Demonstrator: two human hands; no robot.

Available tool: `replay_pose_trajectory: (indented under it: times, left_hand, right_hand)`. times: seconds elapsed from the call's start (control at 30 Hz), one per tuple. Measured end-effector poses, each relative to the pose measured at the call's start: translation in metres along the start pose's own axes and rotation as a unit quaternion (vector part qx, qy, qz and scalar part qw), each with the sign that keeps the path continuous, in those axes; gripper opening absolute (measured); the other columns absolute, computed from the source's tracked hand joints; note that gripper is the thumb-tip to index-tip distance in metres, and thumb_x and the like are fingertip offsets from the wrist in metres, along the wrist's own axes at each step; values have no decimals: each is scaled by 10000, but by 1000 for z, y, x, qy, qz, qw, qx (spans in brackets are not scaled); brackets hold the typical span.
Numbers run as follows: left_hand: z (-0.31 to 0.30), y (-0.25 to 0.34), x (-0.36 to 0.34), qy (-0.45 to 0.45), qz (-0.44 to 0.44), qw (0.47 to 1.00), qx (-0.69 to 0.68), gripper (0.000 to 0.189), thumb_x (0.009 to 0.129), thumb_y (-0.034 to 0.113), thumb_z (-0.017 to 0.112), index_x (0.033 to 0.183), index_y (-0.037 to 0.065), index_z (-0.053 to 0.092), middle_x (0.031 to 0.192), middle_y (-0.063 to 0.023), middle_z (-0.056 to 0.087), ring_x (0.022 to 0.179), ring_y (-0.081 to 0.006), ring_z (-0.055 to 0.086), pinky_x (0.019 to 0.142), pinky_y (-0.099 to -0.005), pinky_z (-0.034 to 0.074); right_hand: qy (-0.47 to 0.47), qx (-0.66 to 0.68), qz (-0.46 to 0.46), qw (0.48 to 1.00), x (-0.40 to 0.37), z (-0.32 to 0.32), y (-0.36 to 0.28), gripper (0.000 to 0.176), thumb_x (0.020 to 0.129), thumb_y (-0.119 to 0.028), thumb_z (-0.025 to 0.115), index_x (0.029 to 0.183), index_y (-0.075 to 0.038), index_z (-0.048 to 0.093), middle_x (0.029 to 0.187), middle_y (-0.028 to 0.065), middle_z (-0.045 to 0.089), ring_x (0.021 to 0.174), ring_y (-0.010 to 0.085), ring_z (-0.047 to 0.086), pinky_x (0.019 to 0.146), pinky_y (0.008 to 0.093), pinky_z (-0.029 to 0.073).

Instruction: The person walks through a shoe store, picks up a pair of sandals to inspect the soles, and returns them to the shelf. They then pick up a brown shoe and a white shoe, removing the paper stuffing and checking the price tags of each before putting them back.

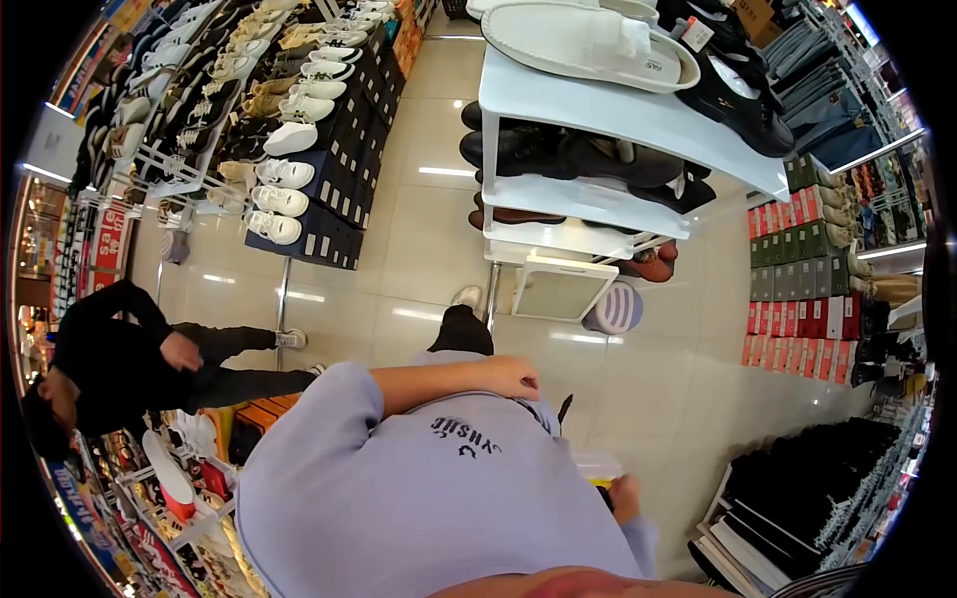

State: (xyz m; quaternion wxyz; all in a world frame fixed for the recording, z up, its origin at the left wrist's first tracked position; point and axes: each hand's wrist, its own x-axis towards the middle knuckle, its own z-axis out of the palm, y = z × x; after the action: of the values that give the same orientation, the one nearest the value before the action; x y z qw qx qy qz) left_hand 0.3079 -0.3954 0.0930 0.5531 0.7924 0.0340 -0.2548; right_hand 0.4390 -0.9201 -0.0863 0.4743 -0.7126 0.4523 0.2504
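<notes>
My left hand (513, 377) is in front of my lavender sweatshirt (449, 498), with its fingers curled. What it holds, if anything, is hidden, though a thin dark strap (565, 407) shows just beside it. Lower at my right side, my right hand (625, 496) is closed at the edge of a clear plastic thing with a yellow part (598, 466). My body covers most of that thing, so its kind does not show. One of my legs, in black trousers, reaches forward to a pale shoe (468, 296) on the tiled floor.
Ahead stands a white shelf unit (618, 105) with shoes, a framed mirror (563, 287) and a striped stool (615, 307) at its foot. Shoe racks over stacked boxes (309, 219) line the left. A person in black (110, 339) walks there. Shoeboxes (797, 264) and hanging dark clothes (807, 488) are right.
</notes>
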Motion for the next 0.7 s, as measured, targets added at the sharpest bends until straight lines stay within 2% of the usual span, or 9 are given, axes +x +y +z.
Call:
replay_pose_trajectory:
  times: [0.03,0.07,0.1,0.2,0.4,0.57,0.63,0.67,0.7]
  left_hand:
    - [7,3,-2,30,-11,999,3,379,812,415,584,992,88,650,1006,-127,619,952,-289,585,818,-366,457]
    - [13,6,-2,55,-19,998,8,385,817,416,580,997,83,647,1004,-134,617,946,-291,585,818,-364,456]
    - [18,8,0,42,-9,999,11,385,817,416,580,997,83,647,1004,-134,617,946,-291,585,818,-364,456]
    - [18,15,9,58,7,998,38,405,831,418,563,1011,64,638,1006,-141,612,942,-287,585,816,-359,458]
    - [-9,35,29,-14,13,996,91,432,848,410,544,1058,39,613,1028,-157,609,963,-291,584,834,-358,461]
    - [-19,36,65,-120,-16,983,140,429,855,418,529,1054,48,619,1062,-156,597,1005,-297,564,875,-360,440]
    - [-14,38,84,-140,-20,979,146,425,858,417,525,1053,52,622,1059,-155,597,998,-298,565,873,-360,440]
    - [-12,43,94,-148,-21,977,149,421,860,416,522,1051,55,624,1055,-155,597,992,-298,566,872,-360,439]
    - [-9,50,104,-151,-31,974,168,419,865,415,512,1053,58,627,1051,-153,597,984,-295,567,868,-357,439]
  right_hand:
    - [-22,26,-6,999,48,7,-19,115,830,-109,412,723,-97,452,548,53,447,401,163,419,345,276,346]
    - [-142,-75,-63,985,24,26,-57,97,823,-111,428,728,-95,417,568,60,463,453,165,460,358,257,345]
    - [-126,-43,-68,989,1,63,-83,76,830,-167,479,803,-101,454,589,57,472,516,172,499,469,281,453]
    - [-240,-128,-125,954,-117,160,-142,215,853,-250,530,1024,-121,510,687,65,580,686,169,599,601,309,476]
    - [-464,-229,-131,846,-196,228,-116,340,895,-309,521,1171,-111,503,945,73,631,883,182,621,757,347,484]
    - [-202,98,-3,974,-134,138,-13,234,885,-240,512,1063,-91,544,916,77,616,829,205,603,753,347,493]
    - [-196,216,48,955,-76,80,62,135,842,-200,523,930,-102,554,770,46,579,771,190,593,663,305,482]
    - [-108,351,80,927,-74,64,94,121,828,-241,547,840,-121,538,709,25,544,715,190,572,567,318,464]
    - [-131,290,122,940,-52,28,143,203,812,-324,582,851,-126,559,721,34,570,720,209,586,515,360,454]
